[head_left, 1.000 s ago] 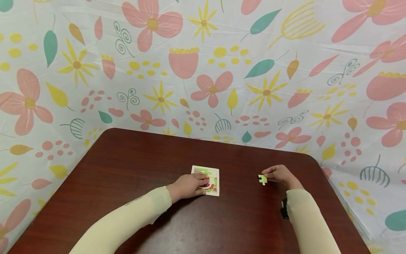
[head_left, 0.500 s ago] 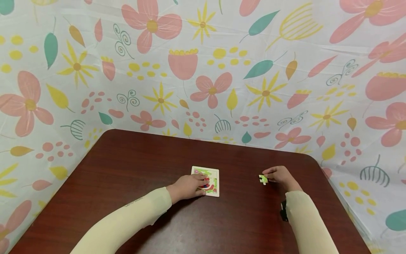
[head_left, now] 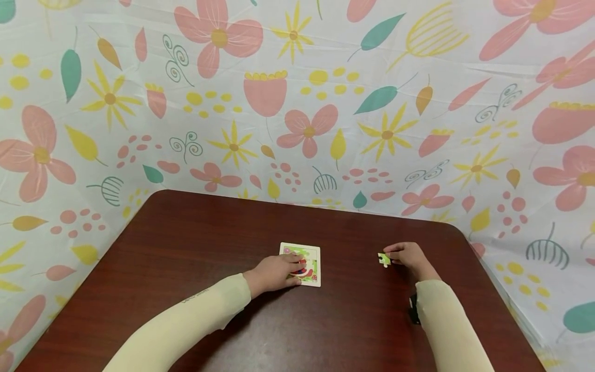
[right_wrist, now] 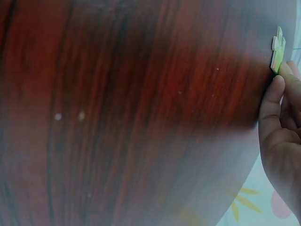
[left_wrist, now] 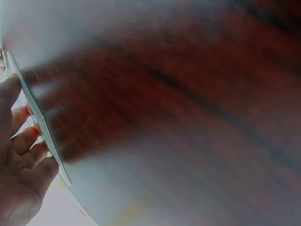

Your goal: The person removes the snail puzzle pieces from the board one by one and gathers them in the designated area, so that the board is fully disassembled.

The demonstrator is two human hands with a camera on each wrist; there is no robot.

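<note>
My left hand (head_left: 275,272) rests on a square jigsaw puzzle board (head_left: 314,252) near the table's middle, its fingers lying across the colourful picture and covering the left part. From the left wrist view, the fingertips touch the board (left_wrist: 41,123), seen edge-on. Farther right, my right hand (head_left: 411,257) pinches a small green and white puzzle piece (head_left: 384,260) between thumb and fingers. The right wrist view has that piece (right_wrist: 278,51) at the fingertips, close to the tabletop; whether it touches the table I cannot tell.
A dark reddish-brown table (head_left: 209,222) with rounded far corners lies under both hands. Behind it and along its sides hangs a white cloth (head_left: 307,77) printed with flowers and leaves. A black device (head_left: 413,309) sits at the right wrist.
Both hands stay almost where they were. The puzzle piece remains pinched in the right hand, and the left hand keeps resting on the board; the head view shifts very slightly.
</note>
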